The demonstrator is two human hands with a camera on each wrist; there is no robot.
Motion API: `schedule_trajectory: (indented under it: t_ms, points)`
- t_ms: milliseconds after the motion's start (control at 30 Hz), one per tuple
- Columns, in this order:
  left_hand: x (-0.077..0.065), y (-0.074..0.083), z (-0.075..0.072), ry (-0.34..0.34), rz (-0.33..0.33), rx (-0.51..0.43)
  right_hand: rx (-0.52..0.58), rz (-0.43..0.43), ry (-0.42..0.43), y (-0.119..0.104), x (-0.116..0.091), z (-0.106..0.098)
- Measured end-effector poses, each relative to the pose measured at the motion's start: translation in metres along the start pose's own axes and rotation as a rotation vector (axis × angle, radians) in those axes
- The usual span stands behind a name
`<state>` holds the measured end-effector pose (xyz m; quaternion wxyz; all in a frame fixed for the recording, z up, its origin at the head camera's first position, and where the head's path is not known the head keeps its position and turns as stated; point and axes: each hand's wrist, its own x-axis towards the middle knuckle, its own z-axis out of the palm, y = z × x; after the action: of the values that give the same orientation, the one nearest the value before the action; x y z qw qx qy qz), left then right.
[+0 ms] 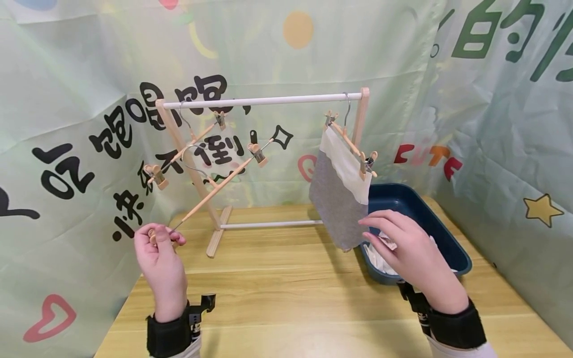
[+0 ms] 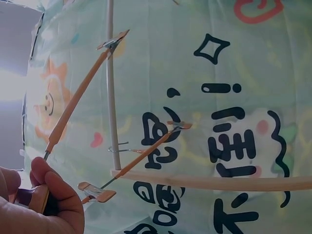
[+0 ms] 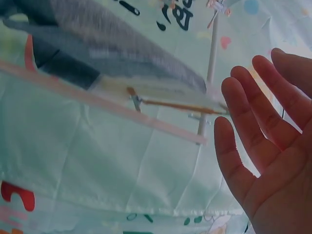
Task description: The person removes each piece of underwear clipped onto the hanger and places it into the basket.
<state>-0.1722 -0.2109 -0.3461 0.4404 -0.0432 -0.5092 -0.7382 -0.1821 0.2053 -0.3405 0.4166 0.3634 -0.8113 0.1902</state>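
Observation:
At the lower left, my left hand (image 1: 163,263) pinches the near clip of a wooden clip hanger (image 1: 224,183). This hanger slants up and away, its far clip (image 1: 257,155) bare. In the left wrist view, the thumb and fingers (image 2: 63,204) close round that near clip. A second clip hanger (image 1: 172,160) hangs bare from the rack's left end. On the right, a grey cloth with a white band (image 1: 337,199) hangs clipped to another hanger (image 1: 346,136). My right hand (image 1: 414,253) is beside its lower edge; the right wrist view shows the fingers (image 3: 248,117) extended, gripping nothing.
A white rail (image 1: 268,101) on wooden posts (image 1: 360,119) forms the rack on a wooden table (image 1: 277,298). Behind the right hand stands a dark blue basin (image 1: 447,238) with white cloth (image 1: 380,258) in it. Printed curtains (image 1: 268,49) enclose the back and sides.

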Motion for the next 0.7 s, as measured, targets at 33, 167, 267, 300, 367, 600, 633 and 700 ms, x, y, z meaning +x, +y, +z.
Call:
schedule_trajectory:
  t_ms: [33, 167, 267, 300, 367, 600, 633, 700]
  points:
    - [0.000, 0.000, 0.000, 0.001, 0.000, -0.001, 0.004, -0.006, -0.005, -0.001, 0.000, 0.002]
    - [0.000, 0.000, 0.000, 0.009, 0.002, -0.003, 0.028, -0.047, -0.011, -0.006, 0.002, 0.012]
    - [0.001, 0.000, -0.001, 0.012, 0.001, 0.001, 0.046, -0.068, -0.019, -0.010, 0.003, 0.018]
    - [0.001, 0.000, -0.002, 0.013, 0.001, 0.002, 0.054, -0.072, -0.025, -0.011, 0.004, 0.020]
    - [0.001, 0.001, -0.002, 0.015, -0.001, 0.010, 0.072, -0.080, -0.041, -0.013, 0.004, 0.024]
    - [0.001, 0.001, -0.003, 0.016, -0.007, 0.010, 0.090, -0.064, -0.099, -0.019, 0.002, 0.033]
    - [0.001, 0.002, -0.003, 0.015, -0.006, 0.004, 0.089, -0.058, -0.110, -0.019, 0.002, 0.035]
    - [0.001, 0.002, -0.003, 0.012, -0.004, 0.002, 0.085, -0.054, -0.128, -0.020, 0.002, 0.037]
